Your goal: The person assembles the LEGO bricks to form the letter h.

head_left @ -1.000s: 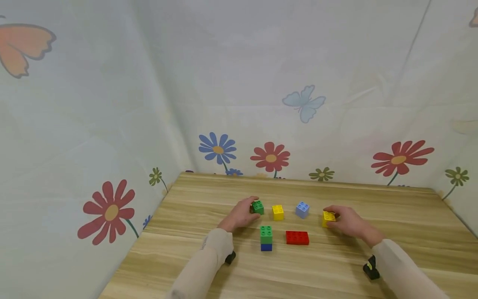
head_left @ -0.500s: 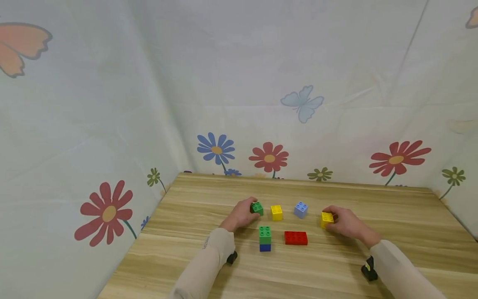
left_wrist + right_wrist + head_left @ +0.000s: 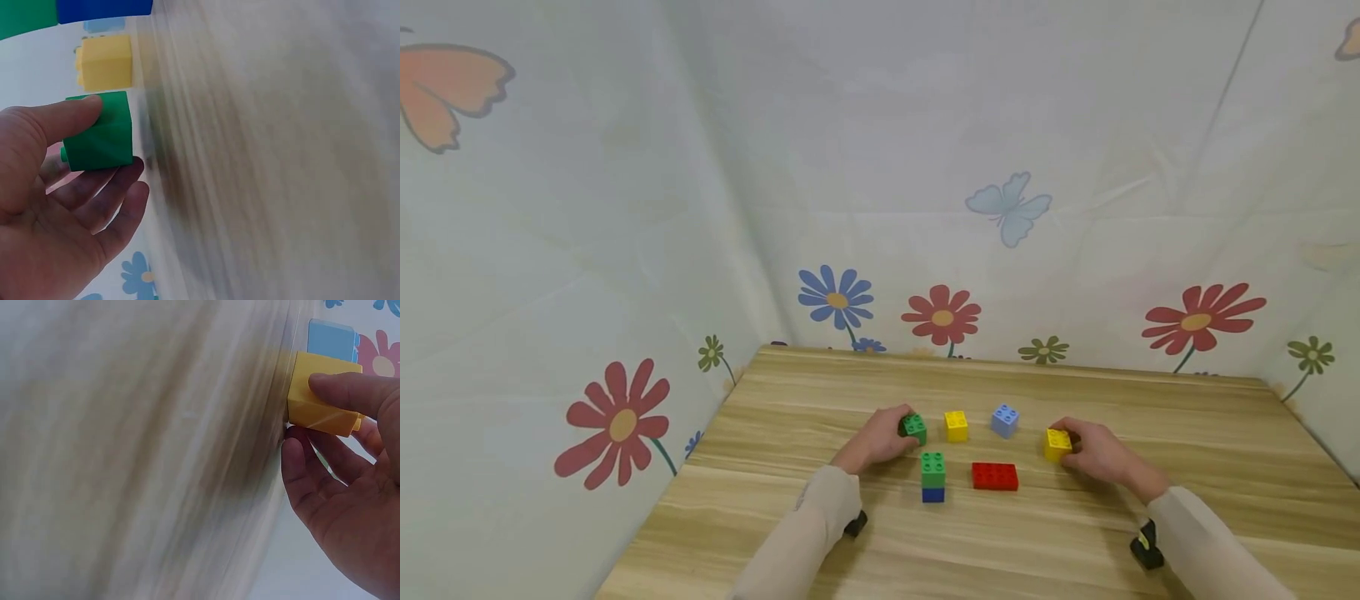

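Note:
My left hand pinches a dark green toy building brick between thumb and fingers, low over the table on the left. On the right, my right hand grips a yellow brick the same way, thumb on its near face. Between the hands stand a second yellow brick and a light blue brick. Nearer to me a light green brick sits on top of a dark blue brick. Beside that stack lies a flat red brick.
A wood-grain table carries all the bricks. Behind it and to the left hangs a pale cloth printed with flowers and butterflies. Black straps with small devices show under both sleeves.
My left hand has drawn the dark green brick slightly toward me. The right hand has shifted a little toward me with its yellow brick. The other bricks have stayed in place.

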`<state>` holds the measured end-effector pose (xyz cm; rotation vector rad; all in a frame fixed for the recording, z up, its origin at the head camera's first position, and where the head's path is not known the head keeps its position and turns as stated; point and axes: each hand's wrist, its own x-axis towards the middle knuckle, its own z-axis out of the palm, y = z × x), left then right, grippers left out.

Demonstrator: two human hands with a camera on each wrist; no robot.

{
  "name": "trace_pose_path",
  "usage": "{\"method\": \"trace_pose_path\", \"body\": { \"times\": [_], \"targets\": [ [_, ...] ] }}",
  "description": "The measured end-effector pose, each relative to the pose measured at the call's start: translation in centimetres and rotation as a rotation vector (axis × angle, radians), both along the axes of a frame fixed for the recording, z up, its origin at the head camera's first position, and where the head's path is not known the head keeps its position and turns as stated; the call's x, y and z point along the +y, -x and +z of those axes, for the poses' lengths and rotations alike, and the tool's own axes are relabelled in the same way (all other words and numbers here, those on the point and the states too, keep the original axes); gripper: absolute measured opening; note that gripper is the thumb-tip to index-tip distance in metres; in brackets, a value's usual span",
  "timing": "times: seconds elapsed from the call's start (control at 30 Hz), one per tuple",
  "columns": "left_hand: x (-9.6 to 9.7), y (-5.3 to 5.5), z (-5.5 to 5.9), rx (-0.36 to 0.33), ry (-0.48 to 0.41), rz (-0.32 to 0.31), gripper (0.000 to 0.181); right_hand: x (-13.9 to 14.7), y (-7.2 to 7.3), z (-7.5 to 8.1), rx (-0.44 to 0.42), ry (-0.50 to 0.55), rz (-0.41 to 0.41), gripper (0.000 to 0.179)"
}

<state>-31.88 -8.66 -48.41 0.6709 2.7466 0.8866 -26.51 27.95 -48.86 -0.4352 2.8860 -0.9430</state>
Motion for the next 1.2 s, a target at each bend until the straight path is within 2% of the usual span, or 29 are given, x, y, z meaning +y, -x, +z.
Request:
{"method": "trace_pose_path", "body": {
  "times": [0.13, 0.33, 0.67, 0.93, 1.2],
  "targets": [
    [-0.5, -0.7, 0.2, 0.005, -0.009, -0.02, 0.025, 0.0, -0.2, 0.0, -0.003, -0.003, 0.003, 0.039],
    [-1.1, -1.9, 1.0, -0.001, -0.03, -0.018, 0.027, 0.1, -0.6, 0.0, 0.008, 0.008, 0.031, 0.039],
    [-1.2, -3.4, 3.6, 0.016, -0.106, -0.05, 0.027, 0.2, -1.1, 0.0, -0.015, 0.011, 0.011, 0.039],
    [-0.2, -4.2, 5.7, 0.015, -0.118, -0.069, 0.034, -0.2, -1.5, 0.4, -0.037, 0.009, 0.027, 0.037],
    [2.0, -4.9, 7.2, 0.028, -0.121, -0.128, 0.037, -0.1, -1.7, 0.3, -0.008, -0.004, 0.05, 0.037]
  ]
}}
